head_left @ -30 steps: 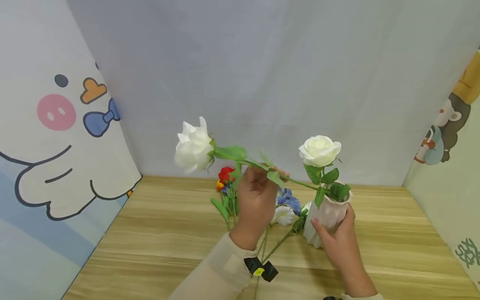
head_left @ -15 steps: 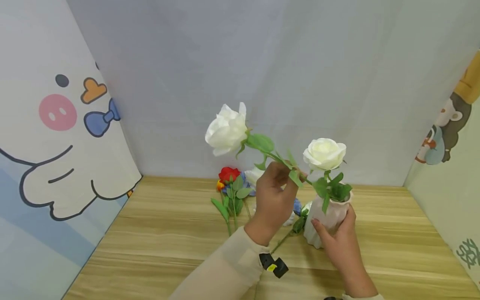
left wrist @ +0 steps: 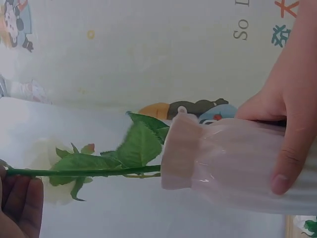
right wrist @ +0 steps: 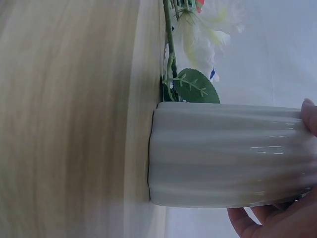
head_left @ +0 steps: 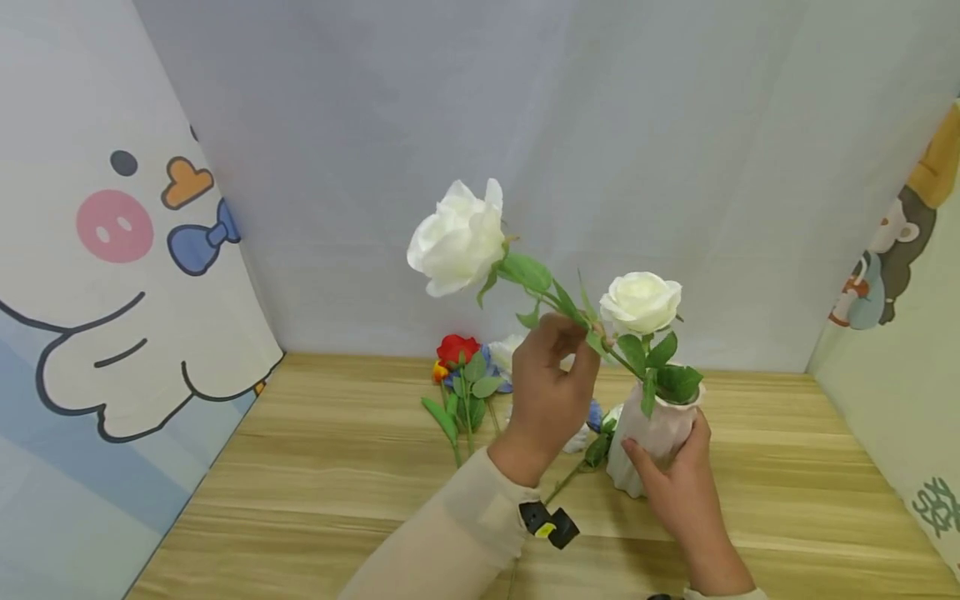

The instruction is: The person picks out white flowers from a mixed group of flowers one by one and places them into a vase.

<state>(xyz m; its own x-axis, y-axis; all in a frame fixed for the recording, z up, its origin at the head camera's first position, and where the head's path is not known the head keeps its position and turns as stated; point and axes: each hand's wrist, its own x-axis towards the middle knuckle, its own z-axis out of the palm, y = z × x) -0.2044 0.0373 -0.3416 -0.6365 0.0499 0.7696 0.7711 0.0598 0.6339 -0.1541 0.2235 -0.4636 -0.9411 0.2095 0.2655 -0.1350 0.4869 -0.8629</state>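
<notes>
My left hand (head_left: 551, 392) pinches the stem of a long white rose (head_left: 457, 240), whose bloom leans up to the left. In the left wrist view that green stem (left wrist: 99, 172) runs to the rim of a white fluted vase (left wrist: 237, 163) and seems to pass into its mouth; its lower end is hidden. Another white rose (head_left: 641, 302) stands in the vase, its green leaves (head_left: 678, 383) at the rim. Thumb and fingers of my right hand (head_left: 684, 496) grip the side of the vase, whose base rests on the table in the right wrist view.
Behind my left hand lie a red flower (head_left: 457, 350), an orange one and blue and white blooms, partly hidden. A leafy stem (head_left: 597, 450) lies left of the vase on the wooden table (head_left: 315, 492). A grey curtain (head_left: 337, 208) hangs behind; printed panels stand at both sides.
My left hand has moved right, nearer the vase, and the held rose's bloom has swung up and right. The standing rose has shifted slightly; my right hand keeps its place on the vase.
</notes>
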